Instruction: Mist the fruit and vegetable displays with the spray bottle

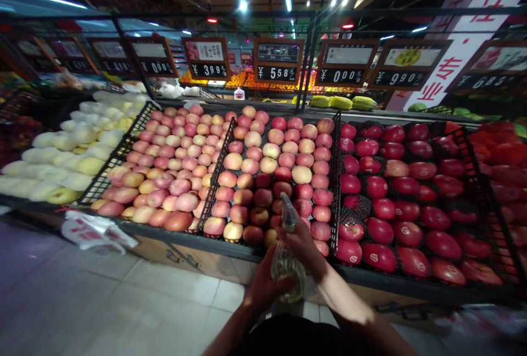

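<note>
A clear spray bottle [286, 262] with some liquid low inside is held upright before my body, its nozzle toward the apples. My right hand [302, 243] is closed round the bottle's neck and trigger head. Lower down, my left hand [267, 279] wraps the bottle's body from the left side. Just beyond the nozzle lie rows of pinkish apples [284, 188] in the middle crate, the nearest ones in shadow. My hands and the bottle cover part of that crate's front edge.
Smaller apples [173, 147] fill the crate to the left, past a black mesh divider [218, 172]. Dark red apples [405, 232] lie to the right. Pale wrapped fruit [82, 147] sits far left. Price signs [278, 62] hang above. A white plastic bag [94, 231] hangs at the front edge.
</note>
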Tool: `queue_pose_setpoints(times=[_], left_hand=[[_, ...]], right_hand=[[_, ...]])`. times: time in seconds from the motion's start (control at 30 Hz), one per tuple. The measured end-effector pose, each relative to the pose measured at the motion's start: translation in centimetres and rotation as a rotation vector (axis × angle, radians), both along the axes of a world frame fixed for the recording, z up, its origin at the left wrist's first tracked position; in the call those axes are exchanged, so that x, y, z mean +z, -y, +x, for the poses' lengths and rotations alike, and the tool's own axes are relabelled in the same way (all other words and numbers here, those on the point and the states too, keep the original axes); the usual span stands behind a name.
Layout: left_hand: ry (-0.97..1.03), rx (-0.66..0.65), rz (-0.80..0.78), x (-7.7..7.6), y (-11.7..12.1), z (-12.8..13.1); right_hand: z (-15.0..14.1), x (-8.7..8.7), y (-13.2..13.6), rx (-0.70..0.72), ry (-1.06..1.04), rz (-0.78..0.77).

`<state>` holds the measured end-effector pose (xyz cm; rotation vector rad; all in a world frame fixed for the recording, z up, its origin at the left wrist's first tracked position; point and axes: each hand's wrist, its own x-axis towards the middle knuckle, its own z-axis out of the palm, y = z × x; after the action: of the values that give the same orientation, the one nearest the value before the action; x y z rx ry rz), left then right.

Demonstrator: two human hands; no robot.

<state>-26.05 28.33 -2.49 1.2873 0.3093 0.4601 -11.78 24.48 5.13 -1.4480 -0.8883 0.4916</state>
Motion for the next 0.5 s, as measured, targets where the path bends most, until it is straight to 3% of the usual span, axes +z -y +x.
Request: queue_pose_setpoints(times=[0.1, 0.2, 0.33, 0.5], left_hand=[[-0.02, 0.164, 0.013, 0.4, -1.9, -1.9], [-0.025, 0.165, 0.064, 1.6, -4.3, -2.3], [-0.049, -0.043, 0.157, 3.7, -7.4, 0.1], [-0.098, -0.184, 0.221, 5.3, -9.0, 6.5]], right_hand=[[-1.7, 1.1, -3.5, 0.144, -0.016, 0.001], [-1.8, 1.3, -5.7, 0.131, -0.036, 0.028], [0.7, 0.9, -5.8, -0.1, -0.108, 0.065], [5.1, 1.7, -3.3, -0.411, -0.214, 0.131]])
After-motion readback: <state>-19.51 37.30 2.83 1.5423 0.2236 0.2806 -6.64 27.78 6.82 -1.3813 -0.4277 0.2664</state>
